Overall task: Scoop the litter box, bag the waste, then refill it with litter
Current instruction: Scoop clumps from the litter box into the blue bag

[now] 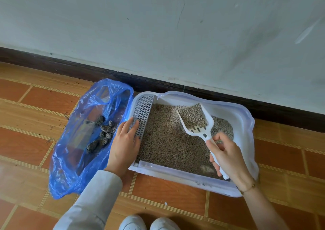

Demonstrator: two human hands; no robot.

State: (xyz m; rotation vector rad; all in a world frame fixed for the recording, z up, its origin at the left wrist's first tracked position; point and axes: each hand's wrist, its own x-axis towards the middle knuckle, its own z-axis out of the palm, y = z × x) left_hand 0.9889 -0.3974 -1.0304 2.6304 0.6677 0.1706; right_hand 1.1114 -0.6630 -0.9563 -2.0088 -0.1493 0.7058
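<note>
Down on the orange tiled floor, tight against the dark baseboard and scuffed white wall, sits the litter box. Right hand, grip wrapped around the scoop, lifts it heaped with litter. Left hand lies spread flat on the box's grated left edge. Blue bag just beside, open, clumps inside.

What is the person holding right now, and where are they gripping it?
The right hand holds the white scoop by its handle. The left hand holds nothing; it rests on the litter box's perforated edge.
</note>
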